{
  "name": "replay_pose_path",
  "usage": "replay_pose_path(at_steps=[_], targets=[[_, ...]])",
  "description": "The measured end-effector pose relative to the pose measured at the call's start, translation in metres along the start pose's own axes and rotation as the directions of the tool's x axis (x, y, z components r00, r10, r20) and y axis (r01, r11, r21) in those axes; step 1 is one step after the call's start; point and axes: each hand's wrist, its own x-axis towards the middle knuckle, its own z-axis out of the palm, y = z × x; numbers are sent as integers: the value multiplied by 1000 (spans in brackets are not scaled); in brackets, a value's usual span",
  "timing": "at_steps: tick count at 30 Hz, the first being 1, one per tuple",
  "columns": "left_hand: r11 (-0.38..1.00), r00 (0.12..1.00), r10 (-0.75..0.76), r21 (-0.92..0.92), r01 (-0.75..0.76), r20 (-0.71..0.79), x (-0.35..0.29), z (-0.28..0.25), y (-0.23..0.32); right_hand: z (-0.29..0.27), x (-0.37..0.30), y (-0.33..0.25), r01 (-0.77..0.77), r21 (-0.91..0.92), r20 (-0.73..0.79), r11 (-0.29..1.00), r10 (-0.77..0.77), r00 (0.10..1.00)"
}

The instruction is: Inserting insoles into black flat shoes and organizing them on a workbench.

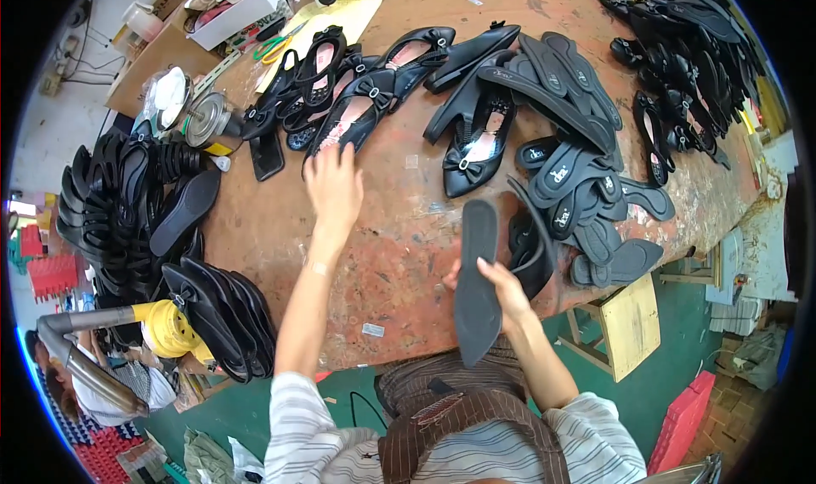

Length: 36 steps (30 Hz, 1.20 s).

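One dark sole (476, 310), right hand (505, 292) pinching it over the near part of the tabletop (399, 246); one bow-trimmed black shoe (350, 114) toward the tabletop's far left, left hand (334, 185) spread at it, contact unclear: apparently a reaching step, calling for a closing grip.

Left arm (308, 314) outstretched, left fingers (347, 161) spread; right arm (544, 361) bent, right fingers (490, 272) curled.

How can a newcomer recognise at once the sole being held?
Start at the near edge of the work table. There, the person's right hand holds a long, dark, pointed sole. Unlike the piled insoles, it is held alone.
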Motion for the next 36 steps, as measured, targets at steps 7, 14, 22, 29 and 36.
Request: replay_pose_path(at_steps=[7,14,22,29,36], targets=[[990,997,-73,-123,72,1,-9,-12,-4,43,-34,1,-5,60,279,998,-12,960],[924,903,-60,-319,211,425,-192,-132,52,60,-28,-60,545,-838,493,5,-420,762],[820,826,-541,-318,476,-158,-266,-135,47,82,8,51,582,-698,652,-418,-34,758],[194,591,-701,-691,697,399,-269,-96,23,95,37,102,606,-757,639,-246,-79,766],[93,558,-715,-733,674,422,-271,-87,21,96,38,99,568,-806,581,-164,-39,813]])
